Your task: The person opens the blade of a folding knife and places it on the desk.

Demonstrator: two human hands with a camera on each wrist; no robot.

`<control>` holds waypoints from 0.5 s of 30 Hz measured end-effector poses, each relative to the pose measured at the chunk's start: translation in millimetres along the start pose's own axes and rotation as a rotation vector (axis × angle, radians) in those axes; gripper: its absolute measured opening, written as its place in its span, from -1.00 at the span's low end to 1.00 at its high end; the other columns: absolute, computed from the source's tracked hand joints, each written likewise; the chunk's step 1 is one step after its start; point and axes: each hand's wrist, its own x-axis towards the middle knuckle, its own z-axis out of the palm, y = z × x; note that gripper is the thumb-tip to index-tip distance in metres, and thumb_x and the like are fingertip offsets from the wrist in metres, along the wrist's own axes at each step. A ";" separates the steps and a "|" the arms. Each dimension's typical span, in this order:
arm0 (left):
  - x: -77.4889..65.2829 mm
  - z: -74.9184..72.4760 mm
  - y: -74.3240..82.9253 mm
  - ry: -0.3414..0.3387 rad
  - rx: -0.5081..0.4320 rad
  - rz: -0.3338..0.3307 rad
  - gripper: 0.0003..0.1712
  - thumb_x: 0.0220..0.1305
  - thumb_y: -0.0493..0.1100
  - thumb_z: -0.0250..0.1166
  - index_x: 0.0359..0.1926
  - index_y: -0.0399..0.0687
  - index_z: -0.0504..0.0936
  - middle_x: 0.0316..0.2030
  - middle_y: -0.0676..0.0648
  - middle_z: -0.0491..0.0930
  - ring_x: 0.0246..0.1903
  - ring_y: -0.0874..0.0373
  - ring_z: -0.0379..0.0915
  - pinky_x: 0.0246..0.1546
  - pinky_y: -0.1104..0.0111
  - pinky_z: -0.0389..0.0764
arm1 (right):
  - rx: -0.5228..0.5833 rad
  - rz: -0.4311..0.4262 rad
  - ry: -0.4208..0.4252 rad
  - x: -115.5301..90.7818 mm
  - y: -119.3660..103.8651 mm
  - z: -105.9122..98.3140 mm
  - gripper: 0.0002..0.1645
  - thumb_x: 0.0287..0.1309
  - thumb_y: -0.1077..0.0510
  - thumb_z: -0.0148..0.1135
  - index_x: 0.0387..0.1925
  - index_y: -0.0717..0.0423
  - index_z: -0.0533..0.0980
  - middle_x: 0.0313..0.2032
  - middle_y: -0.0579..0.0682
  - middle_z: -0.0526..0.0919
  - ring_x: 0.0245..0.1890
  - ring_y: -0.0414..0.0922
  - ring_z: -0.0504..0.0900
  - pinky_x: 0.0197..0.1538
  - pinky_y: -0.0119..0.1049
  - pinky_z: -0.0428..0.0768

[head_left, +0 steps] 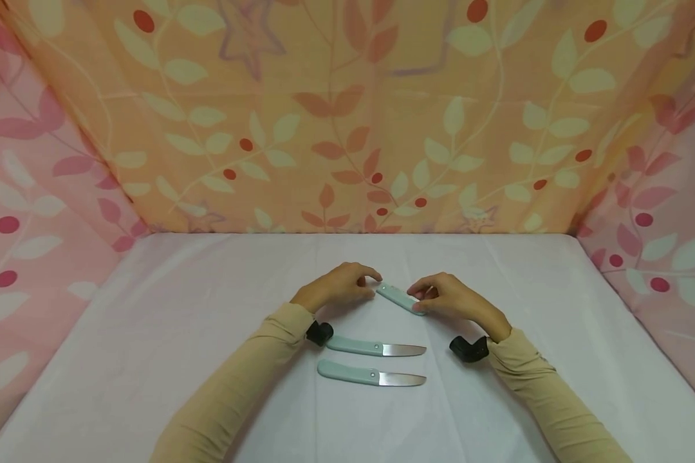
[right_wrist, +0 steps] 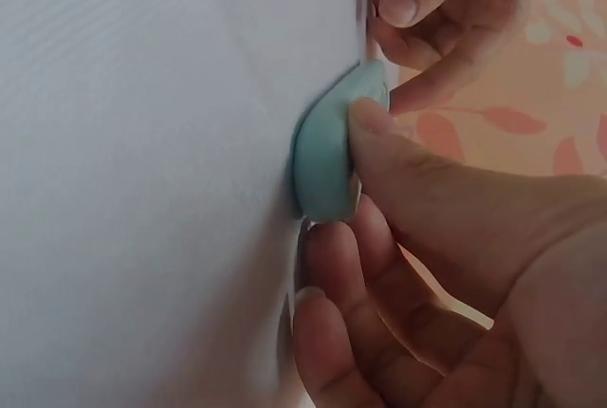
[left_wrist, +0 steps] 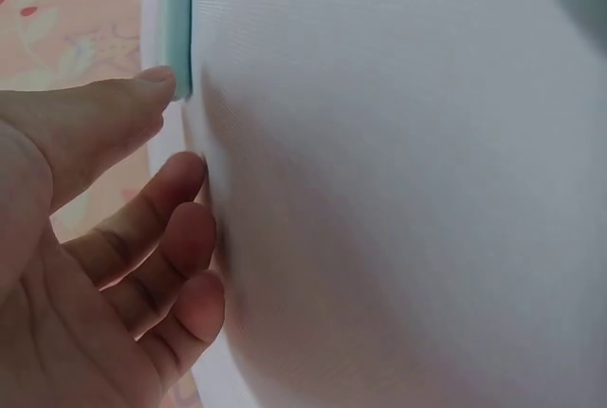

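Observation:
A folded knife [head_left: 398, 298] with a mint-green handle lies slantwise on the white table between both hands, no blade showing out of it. My right hand [head_left: 448, 297] pinches its nearer right end, the thumb [right_wrist: 375, 123] on the handle and the fingers curled beside it. At the far left end, my left hand [head_left: 343, 283] has its thumb tip [left_wrist: 156, 76] right at the handle's tip, with the other fingers loosely bent and holding nothing. Closer to the body lie two opened folding knives, one with its handle [head_left: 356, 346] partly behind the left wrist, the other knife [head_left: 347, 373] below it.
Both opened knives have their steel blades pointing right. A black wrist camera [head_left: 320, 333] is on the left wrist and another camera [head_left: 469, 349] on the right. Patterned cloth walls [head_left: 347, 128] enclose the white table [head_left: 179, 386] at the back and sides.

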 end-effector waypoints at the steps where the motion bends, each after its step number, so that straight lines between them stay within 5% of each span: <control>1: -0.8 -0.1 0.0 -0.001 -0.004 -0.001 -0.59 0.32 -0.18 0.33 0.19 0.06 0.61 -0.30 -0.05 0.60 -0.29 0.16 0.44 -0.20 0.39 0.45 | -0.002 -0.007 0.002 0.1 -0.6 0.1 -0.61 0.10 0.21 0.43 -0.04 0.31 0.63 -0.25 0.08 0.69 -0.33 -0.19 0.55 -0.22 -0.42 0.50; 15: -0.5 1.6 -2.1 -0.021 -0.036 0.039 -0.86 0.27 -0.25 0.35 -0.14 -0.07 0.67 -0.39 0.01 0.54 -0.34 0.21 0.38 -0.25 0.46 0.37 | -0.026 -0.057 0.024 2.1 -9.0 5.1 -0.69 0.08 0.27 0.43 -0.10 0.29 0.66 -0.33 0.04 0.68 -0.41 -0.21 0.52 -0.26 -0.44 0.48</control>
